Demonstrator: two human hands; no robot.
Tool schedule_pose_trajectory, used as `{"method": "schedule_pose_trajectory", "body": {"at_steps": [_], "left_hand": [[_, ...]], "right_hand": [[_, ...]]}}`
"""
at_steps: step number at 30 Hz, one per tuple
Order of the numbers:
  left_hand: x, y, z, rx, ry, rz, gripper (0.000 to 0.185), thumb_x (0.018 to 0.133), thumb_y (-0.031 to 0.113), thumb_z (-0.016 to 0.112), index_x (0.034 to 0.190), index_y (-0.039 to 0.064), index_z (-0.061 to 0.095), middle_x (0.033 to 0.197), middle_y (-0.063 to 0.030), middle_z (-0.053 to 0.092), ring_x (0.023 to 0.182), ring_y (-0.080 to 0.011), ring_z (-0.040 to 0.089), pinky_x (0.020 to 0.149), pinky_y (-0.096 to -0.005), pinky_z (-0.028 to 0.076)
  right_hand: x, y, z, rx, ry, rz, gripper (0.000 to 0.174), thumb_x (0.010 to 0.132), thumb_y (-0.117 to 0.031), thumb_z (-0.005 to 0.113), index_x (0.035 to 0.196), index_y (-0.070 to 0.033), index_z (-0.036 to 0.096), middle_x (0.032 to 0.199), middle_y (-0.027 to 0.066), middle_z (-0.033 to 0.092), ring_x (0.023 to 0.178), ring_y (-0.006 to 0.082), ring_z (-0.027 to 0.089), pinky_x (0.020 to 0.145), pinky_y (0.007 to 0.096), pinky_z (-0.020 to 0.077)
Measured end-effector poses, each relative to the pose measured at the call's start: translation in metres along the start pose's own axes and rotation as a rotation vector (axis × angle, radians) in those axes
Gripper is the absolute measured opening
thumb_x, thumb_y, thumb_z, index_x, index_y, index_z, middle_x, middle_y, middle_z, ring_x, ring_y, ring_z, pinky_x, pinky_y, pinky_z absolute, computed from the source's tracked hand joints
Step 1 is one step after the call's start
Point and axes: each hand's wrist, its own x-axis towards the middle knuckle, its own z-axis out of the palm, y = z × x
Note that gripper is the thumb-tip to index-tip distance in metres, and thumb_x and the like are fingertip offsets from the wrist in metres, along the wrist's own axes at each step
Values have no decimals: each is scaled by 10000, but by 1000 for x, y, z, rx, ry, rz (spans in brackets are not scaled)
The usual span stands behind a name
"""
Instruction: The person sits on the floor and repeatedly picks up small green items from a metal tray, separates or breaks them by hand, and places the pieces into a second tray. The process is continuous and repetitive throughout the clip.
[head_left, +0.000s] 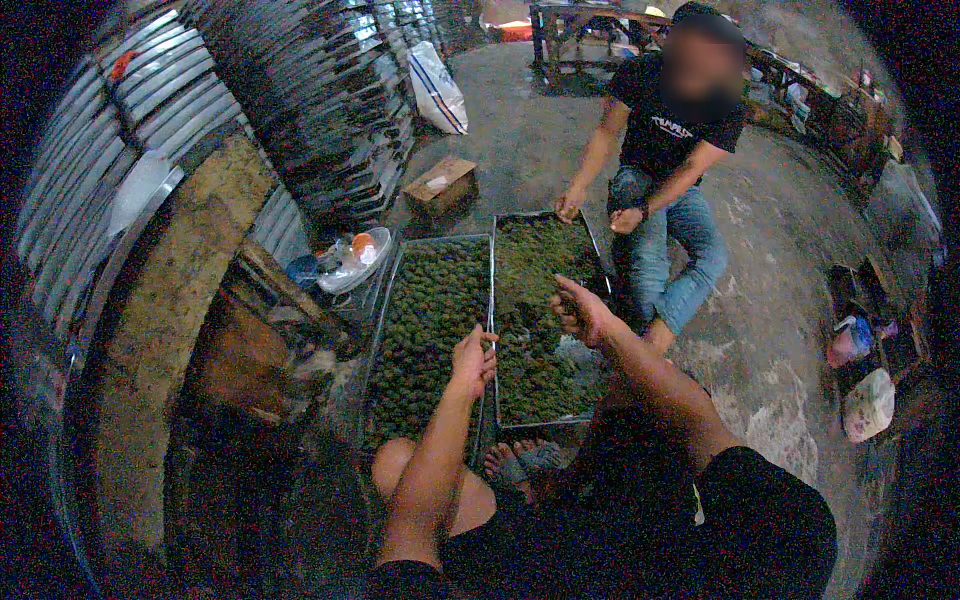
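Two shallow rectangular trays lie side by side on the floor before me. The left tray (427, 307) is filled with rows of small dark green clumps. Loose greenish material is spread over the right tray (498, 409), and a paler patch shows near its front right. My left hand (474, 363) is at the rim between the trays, its fingers partly curled; whether it grips anything is unclear. Above the middle of the right tray is my right hand (583, 311), index finger extended and the others bent. Blur and shadow hide what may be between its fingers.
A co-worker (679, 142) sits beyond the right tray, one hand (570, 208) at its far edge. A cardboard box (441, 184), a white sack (437, 88) and a clear plastic container (356, 259) stand by the corrugated metal sheets (330, 112). My feet (525, 461) are just before the trays.
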Motion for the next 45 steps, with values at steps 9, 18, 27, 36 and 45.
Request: {"method": "schedule_pose_trajectory", "body": {"at_steps": [9,18,27,36,45], "left_hand": [[-19,8,3,66,87,172,543,862,561,494,652,61,538,516,-30,462,409,-140,454,387,-285,380],[-29,-1,-22,-47,118,1,555,842,583,510,652,67,587,580,-26,513,445,-113,426,407,-255,307],[-5,-21,6,-152,-2,19,299,901,360,520,905,67,582,665,-47,558,514,-148,493,440,-277,406],[21,-18,0,-98,36,-124,578,842,628,441,625,99,530,547,-10,502,404,-130,395,397,-282,296],[6,-13,13,0,-124,10,501,900,547,415,831,94,620,706,-25,541,523,-122,451,404,-286,361]], "right_hand": [[-8,-9,-55,-175,285,-146,336,856,-431,546,847,-96,529,671,15,529,521,127,490,438,274,392],[-36,0,-74,144,223,-62,356,826,-468,580,806,-119,512,643,-2,515,477,128,467,405,234,361],[-44,-12,-65,-259,301,-2,376,855,-480,543,742,-122,531,592,10,526,480,150,471,448,288,380],[-16,-7,-65,3,243,-61,332,846,-460,566,804,-131,558,671,-15,537,492,110,466,409,257,361],[-21,2,-53,-279,310,-92,308,839,-411,601,812,-106,571,715,1,566,571,130,509,498,276,421]]}}
